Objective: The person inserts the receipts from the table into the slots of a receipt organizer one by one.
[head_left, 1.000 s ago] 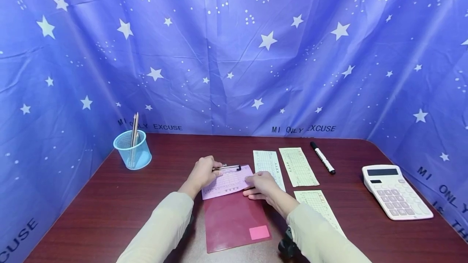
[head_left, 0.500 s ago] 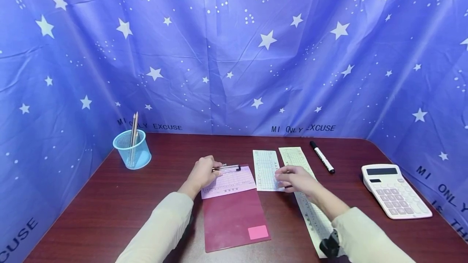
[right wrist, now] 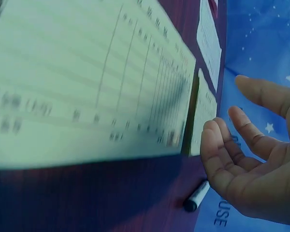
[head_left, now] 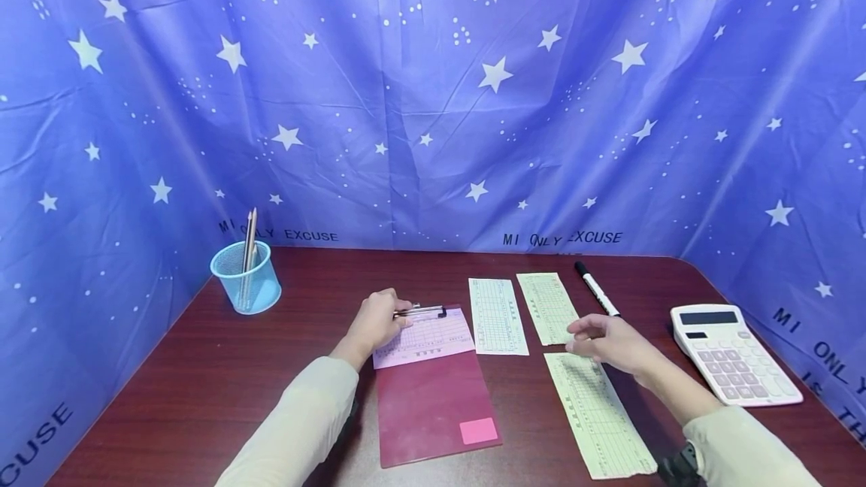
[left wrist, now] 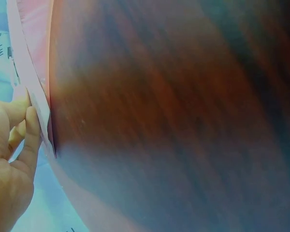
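Note:
My left hand (head_left: 376,323) pinches the top of a dark red clipboard (head_left: 433,404) at its metal clip (head_left: 421,311), a pink form (head_left: 426,340) lying under the clip. In the left wrist view the thumb and fingers of that hand (left wrist: 14,150) meet at the board's edge. My right hand (head_left: 612,344), fingers relaxed and holding nothing, is over the gap between a far yellow-green form (head_left: 546,307) and a near one (head_left: 598,419). The right wrist view has the hand (right wrist: 256,159) with its fingers loosely bent, beside the near form (right wrist: 87,87).
A white-blue form (head_left: 497,318) lies right of the clipboard. Behind my right hand is a marker (head_left: 595,288), and farther right a calculator (head_left: 734,359). A blue mesh cup (head_left: 260,288) with pencils stands at the left; a starry curtain (head_left: 433,96) surrounds the table.
My right hand has left the pink form, passed over the white-blue form and moved right to the yellow-green forms. The left hand has stayed at the clip.

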